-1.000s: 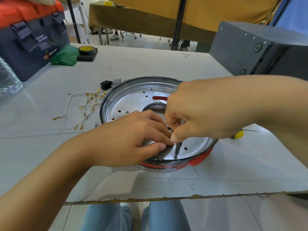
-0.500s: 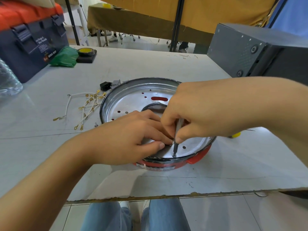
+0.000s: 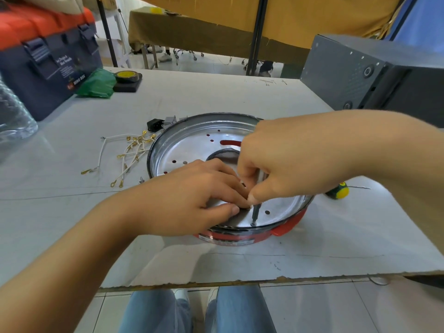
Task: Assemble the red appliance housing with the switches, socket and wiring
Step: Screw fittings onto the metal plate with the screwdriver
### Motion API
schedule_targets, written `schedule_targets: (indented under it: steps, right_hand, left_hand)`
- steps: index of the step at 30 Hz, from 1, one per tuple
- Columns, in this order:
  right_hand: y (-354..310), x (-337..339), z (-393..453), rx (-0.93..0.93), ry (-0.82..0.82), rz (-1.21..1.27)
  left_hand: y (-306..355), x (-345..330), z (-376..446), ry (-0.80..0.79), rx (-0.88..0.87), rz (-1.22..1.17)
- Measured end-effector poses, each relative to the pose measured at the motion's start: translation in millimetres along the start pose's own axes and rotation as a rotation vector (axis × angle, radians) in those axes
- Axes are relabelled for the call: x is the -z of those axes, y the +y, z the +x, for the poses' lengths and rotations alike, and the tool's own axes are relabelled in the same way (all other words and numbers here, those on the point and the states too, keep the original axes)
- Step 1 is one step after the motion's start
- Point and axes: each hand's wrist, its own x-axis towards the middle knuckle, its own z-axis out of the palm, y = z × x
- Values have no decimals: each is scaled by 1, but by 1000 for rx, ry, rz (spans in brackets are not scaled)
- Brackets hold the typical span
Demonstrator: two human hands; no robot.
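Red housing (image 3: 242, 237), metal plate (image 3: 192, 150) uppermost, near desk (image 3: 216, 97) front edge. Right hand (image 3: 286, 164) pinches screwdriver (image 3: 255, 212) upright on the plate; left hand (image 3: 192, 198) presses flat beside it (fingers relaxed). Loose wires (image 3: 129, 152) lie left.

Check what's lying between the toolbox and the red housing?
Head view: a bundle of white wires with gold terminals and a black socket on the table, between the toolbox and the housing.
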Motion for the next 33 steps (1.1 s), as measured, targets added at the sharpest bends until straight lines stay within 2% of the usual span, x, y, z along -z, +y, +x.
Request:
schedule_targets:
  steps: [4, 6, 9, 13, 17, 20, 23, 25, 27, 30, 33]
  right_hand:
    - [0, 16, -21, 39, -28, 247]
    - [8, 23, -33, 2, -6, 431]
    - [24, 17, -48, -58, 179, 658]
    - [33, -15, -45, -171, 378, 836]
    - [29, -41, -26, -243, 402, 887]
    - [30, -50, -12, -274, 477, 909]
    - [33, -55, -1, -333, 513, 900]
    - [32, -58, 7, -324, 464, 791]
    - [28, -59, 14, -301, 350, 659]
    - [23, -59, 19, -289, 196, 512]
    - [22, -58, 17, -310, 181, 491]
  left_hand:
    - [-3, -2, -2, 2, 53, 20]
    - [-2, -3, -2, 36, 65, 9]
    - [0, -2, -4, 144, 64, -16]
    - [3, -1, -5, 405, 65, -72]
    - [-1, 5, -10, 664, 126, -280]
    - [-17, 14, -21, 775, 223, -356]
    - [-41, 18, -40, 849, 426, -354]
    - [-58, 17, -53, 851, 606, -312]
    - [-73, 15, -65, 804, 732, -264]
    - [-86, 11, -74, 685, 808, -164]
    - [-92, 7, -76, 531, 840, -20]
